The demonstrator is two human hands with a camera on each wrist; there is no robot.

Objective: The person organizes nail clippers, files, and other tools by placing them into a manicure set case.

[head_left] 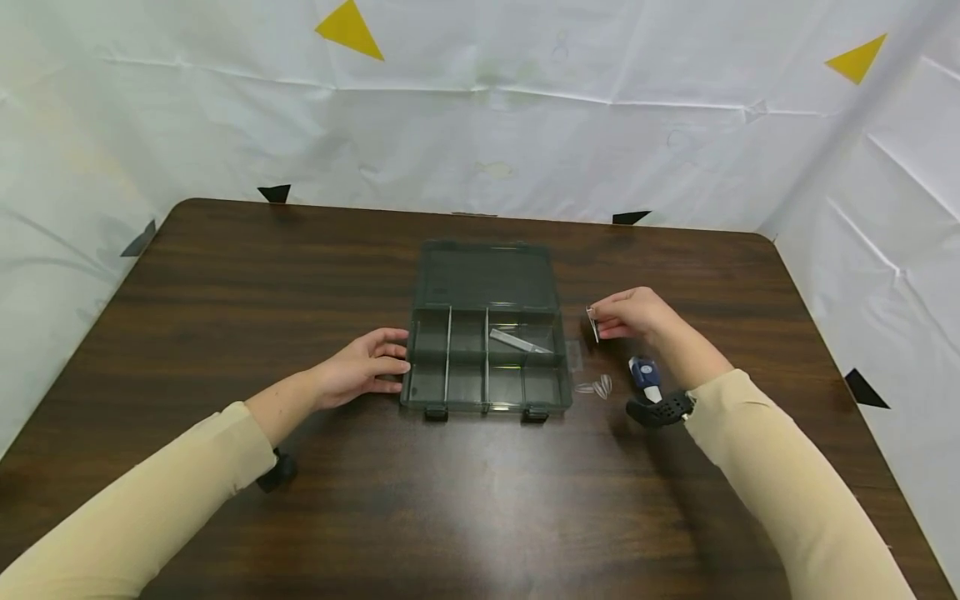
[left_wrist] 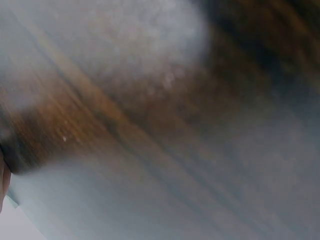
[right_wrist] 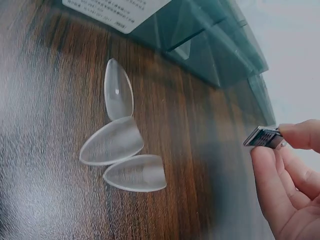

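Observation:
A smoky translucent organizer box (head_left: 487, 402) lies open in the middle of the brown table (head_left: 225, 283), its lid (head_left: 483, 275) folded back flat. One compartment holds a clear strip (head_left: 520, 340). My left hand (head_left: 375, 360) rests on the table with its fingertips against the box's left wall. To the right of the box, my right hand (head_left: 600, 321) pinches a small stack of thin flat pieces (right_wrist: 263, 136) between thumb and fingers, held just above the table. Three clear almond-shaped pieces (right_wrist: 120, 145) lie fanned on the table (head_left: 596, 387) near the box's front right corner (right_wrist: 215, 45).
A clear flat packet with a printed label (right_wrist: 115, 7) lies against the box's right side. White sheeting walls the table on three sides. The left wrist view is blurred and shows only wood grain (left_wrist: 150, 140).

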